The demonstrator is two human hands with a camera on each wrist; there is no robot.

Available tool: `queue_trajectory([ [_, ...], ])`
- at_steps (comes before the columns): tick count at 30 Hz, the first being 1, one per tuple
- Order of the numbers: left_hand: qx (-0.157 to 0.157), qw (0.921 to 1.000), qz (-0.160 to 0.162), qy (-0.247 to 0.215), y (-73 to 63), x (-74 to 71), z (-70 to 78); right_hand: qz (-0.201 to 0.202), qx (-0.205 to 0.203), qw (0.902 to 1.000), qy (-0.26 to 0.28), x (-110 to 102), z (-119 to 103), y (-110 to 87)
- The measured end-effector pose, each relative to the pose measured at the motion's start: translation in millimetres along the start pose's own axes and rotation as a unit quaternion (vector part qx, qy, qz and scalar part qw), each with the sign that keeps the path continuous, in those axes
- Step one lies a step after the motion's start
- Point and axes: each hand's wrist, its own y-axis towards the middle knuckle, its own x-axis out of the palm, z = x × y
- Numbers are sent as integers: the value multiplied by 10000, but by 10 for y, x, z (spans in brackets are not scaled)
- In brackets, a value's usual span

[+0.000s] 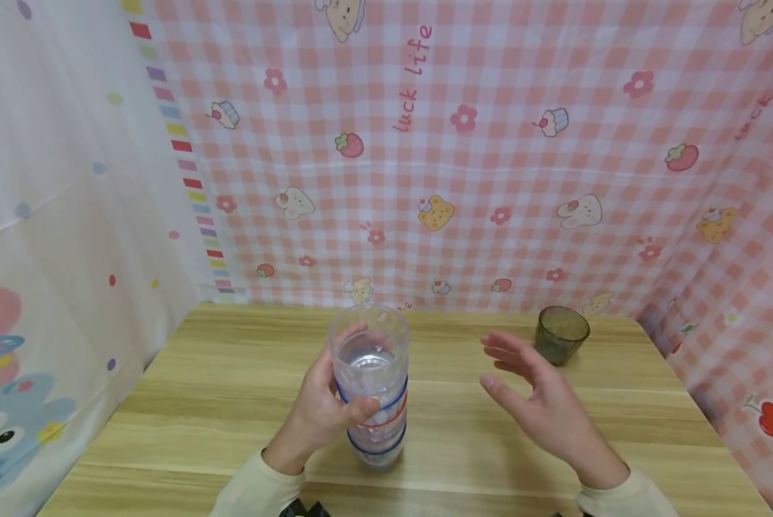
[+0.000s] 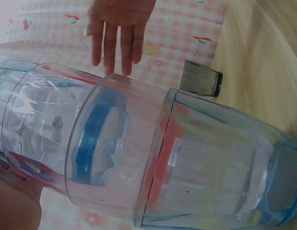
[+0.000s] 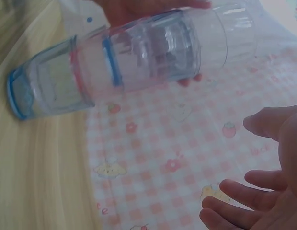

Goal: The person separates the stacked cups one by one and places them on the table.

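Observation:
A tall stack of nested clear plastic cups (image 1: 375,388) with blue and red bands stands on the wooden table. My left hand (image 1: 325,406) grips the stack around its upper part, thumb across the front. In the left wrist view the stacked cups (image 2: 134,153) fill most of the picture. To the right, my right hand (image 1: 542,409) hovers above the table with fingers extended and nothing in them; its fingers also show in the right wrist view. Just beyond that hand sits a small dark smoky-green glass cup (image 1: 562,336), apart from the fingers.
The wooden table (image 1: 231,388) has a back edge against a pink checked cloth (image 1: 386,179) with cartoon prints. A white cloth (image 1: 70,179) with coloured dots hangs at the left, and checked cloth also covers the right side.

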Motion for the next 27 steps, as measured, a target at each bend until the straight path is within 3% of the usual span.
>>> queue_trajectory([
  [8, -423, 9991, 43, -69, -34, 6, 24, 61, -404, 9988, 272, 53, -81, 35],
  [27, -633, 9974, -90, -332, -65, -22, -18, -160, -672, 9957, 622, 236, -275, 137],
])
